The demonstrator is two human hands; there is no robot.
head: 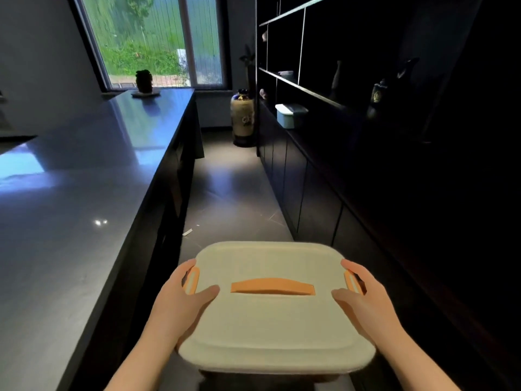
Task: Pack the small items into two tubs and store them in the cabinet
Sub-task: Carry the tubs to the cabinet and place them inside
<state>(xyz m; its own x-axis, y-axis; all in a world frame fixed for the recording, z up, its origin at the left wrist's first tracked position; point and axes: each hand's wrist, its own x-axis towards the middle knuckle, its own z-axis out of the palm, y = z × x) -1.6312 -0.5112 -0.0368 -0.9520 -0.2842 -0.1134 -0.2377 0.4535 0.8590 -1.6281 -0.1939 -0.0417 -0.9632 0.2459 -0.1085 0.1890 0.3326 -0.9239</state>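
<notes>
Tub (275, 309), lidded and cream with orange handle running left to right, is carried level between left hand (180, 300) and right hand (363, 297), both gripping its side latches, above the floor (234, 187) between worktop (70, 207) and cabinet (352, 136).

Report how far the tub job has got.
Done, apparently: one lidded tub already sits on the cabinet shelf. In hand: the left hand and right hand carry the closed second tub by its sides. Left: shelve it.
</notes>
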